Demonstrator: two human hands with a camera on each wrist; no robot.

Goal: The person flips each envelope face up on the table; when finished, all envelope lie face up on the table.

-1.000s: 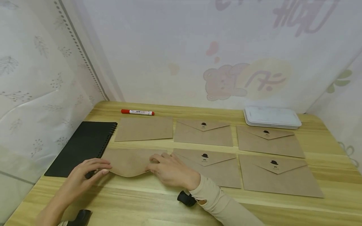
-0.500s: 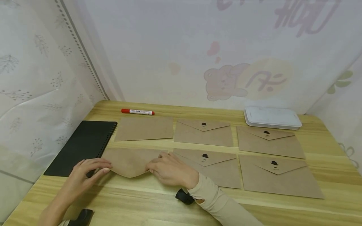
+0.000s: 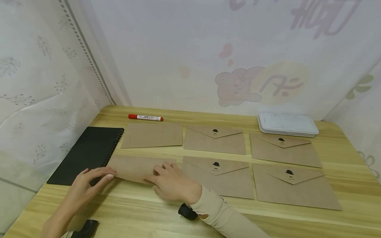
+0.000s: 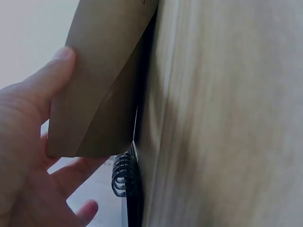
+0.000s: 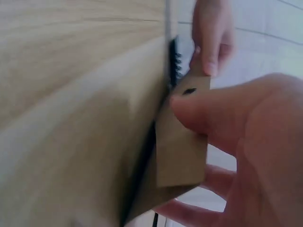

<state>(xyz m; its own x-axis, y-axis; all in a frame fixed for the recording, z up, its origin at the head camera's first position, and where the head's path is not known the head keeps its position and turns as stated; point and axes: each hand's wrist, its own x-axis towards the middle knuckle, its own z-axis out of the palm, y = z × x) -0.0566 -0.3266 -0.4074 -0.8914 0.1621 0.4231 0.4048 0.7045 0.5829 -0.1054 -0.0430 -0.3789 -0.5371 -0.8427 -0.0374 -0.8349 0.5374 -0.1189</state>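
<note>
A brown kraft-paper envelope (image 3: 131,167) is tilted up at the table's left front. Its plain side shows in the head view. My left hand (image 3: 90,180) pinches its left end, thumb on the near face and fingers behind, as the left wrist view shows. On the right part, my right hand (image 3: 174,181) grips the envelope. In the right wrist view my right thumb (image 5: 194,113) lies on the folded flap beside a small black print, with fingers behind. The left wrist view shows the flap's slanting edge on the envelope (image 4: 94,90).
Behind lies a plain brown envelope (image 3: 151,135). Several envelopes with hat prints (image 3: 214,145) lie in rows to the right. A black spiral notebook (image 3: 86,153) is at left, a red-and-white marker (image 3: 146,117) at the back, a white flat case (image 3: 287,124) back right.
My right hand has shifted left along the envelope. The rounded flap tip that pointed toward me has gone from the head view, leaving a straighter near edge. My left hand stays nearly still.
</note>
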